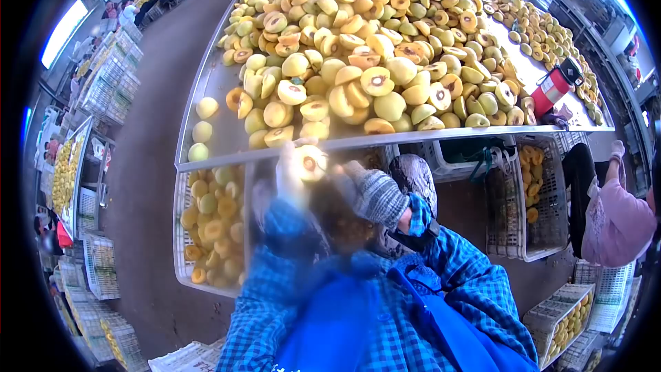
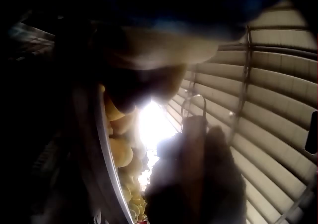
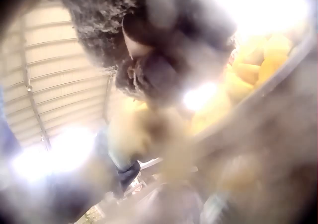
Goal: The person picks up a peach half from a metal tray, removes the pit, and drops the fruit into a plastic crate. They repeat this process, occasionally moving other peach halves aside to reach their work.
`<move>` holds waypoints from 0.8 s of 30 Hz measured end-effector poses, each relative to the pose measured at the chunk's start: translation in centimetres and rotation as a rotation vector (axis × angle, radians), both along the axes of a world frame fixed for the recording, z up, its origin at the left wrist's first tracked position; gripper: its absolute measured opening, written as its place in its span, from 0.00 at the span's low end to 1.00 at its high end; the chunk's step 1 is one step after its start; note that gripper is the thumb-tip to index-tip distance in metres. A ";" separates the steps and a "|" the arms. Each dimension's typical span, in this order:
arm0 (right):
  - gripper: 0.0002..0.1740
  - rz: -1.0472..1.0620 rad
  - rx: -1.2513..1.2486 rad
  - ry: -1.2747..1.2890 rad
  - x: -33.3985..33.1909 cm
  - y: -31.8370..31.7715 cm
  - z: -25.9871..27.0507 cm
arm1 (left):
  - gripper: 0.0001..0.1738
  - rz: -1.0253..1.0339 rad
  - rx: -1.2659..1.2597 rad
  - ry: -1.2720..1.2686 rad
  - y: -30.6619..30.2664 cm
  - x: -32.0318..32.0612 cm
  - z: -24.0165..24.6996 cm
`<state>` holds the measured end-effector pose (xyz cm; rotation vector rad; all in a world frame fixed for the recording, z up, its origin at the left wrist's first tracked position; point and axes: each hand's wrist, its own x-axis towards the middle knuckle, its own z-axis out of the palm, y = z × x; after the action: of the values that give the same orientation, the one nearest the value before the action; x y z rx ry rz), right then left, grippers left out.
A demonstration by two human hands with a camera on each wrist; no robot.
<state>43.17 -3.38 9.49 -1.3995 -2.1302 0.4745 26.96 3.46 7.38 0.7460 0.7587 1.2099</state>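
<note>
In the head view my left hand (image 1: 289,173) holds a yellow peach half (image 1: 312,163), cut face up with the brown pit area showing, just below the table's front edge. My right hand (image 1: 375,194), in a grey knit glove, is close to its right. The left wrist view shows the gloved fingers curled round a pitting tool (image 2: 194,127), a stick-like handle with a thin wire loop at its tip. The loop points up toward the dark, shadowed left hand (image 2: 154,60). Blur and glare veil most of the right wrist view, where the knit glove (image 3: 99,30) fills the top.
A metal table (image 1: 227,96) bears a large heap of peach halves (image 1: 385,55). A red flask (image 1: 551,89) stands at its right. Below the front edge are a crate (image 1: 180,234) of peach halves and another crate (image 1: 506,213). Another person (image 1: 620,217) sits at the right.
</note>
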 end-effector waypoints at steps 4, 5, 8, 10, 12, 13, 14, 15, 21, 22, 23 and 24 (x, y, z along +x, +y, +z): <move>0.16 0.116 0.090 -0.117 -0.2 0.3 -1.6 | 0.28 -0.064 0.127 0.178 -0.8 0.0 -0.1; 0.16 0.104 0.072 -0.103 -0.3 0.3 -1.9 | 0.27 -0.017 0.168 0.244 -1.1 0.2 0.1; 0.16 0.092 0.129 -0.096 -0.3 0.5 -4.4 | 0.25 0.108 0.384 0.497 -1.5 0.7 -1.1; 0.16 0.118 0.317 -0.146 -0.3 0.4 -5.9 | 0.24 0.160 0.450 0.565 -2.0 1.1 -1.6; 0.18 0.096 0.257 -0.035 -0.3 -0.1 -6.2 | 0.24 0.127 0.225 0.348 -2.7 1.6 -1.3; 0.18 0.084 0.228 0.022 -0.3 -0.4 -6.0 | 0.24 0.168 0.273 0.413 -2.6 1.7 -2.0; 0.17 0.026 0.122 0.005 -0.6 -0.8 -5.4 | 0.24 0.209 0.323 0.477 -2.5 2.0 -2.8; 0.15 -0.031 0.016 -0.012 -1.0 -1.3 -4.0 | 0.23 0.227 0.340 0.507 -2.5 2.2 -3.1; 0.13 -0.099 -0.127 -0.052 -0.9 -1.7 -4.7 | 0.23 0.231 0.381 0.620 -3.1 2.9 -3.4; 0.14 -0.066 -0.077 -0.078 -0.6 -1.8 -4.6 | 0.21 0.235 0.391 0.639 -3.2 3.0 -3.4; 0.15 -0.042 -0.080 -0.067 -0.4 -1.7 -4.8 | 0.21 0.251 0.387 0.640 -3.4 3.2 -3.3; 0.15 -0.019 -0.083 -0.057 -0.2 -1.5 -5.4 | 0.22 0.242 0.369 0.626 -3.5 3.4 -3.2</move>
<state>42.99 -4.92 4.06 -1.4941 -2.1625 0.5269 30.35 -0.09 4.19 1.4065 1.1766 1.3651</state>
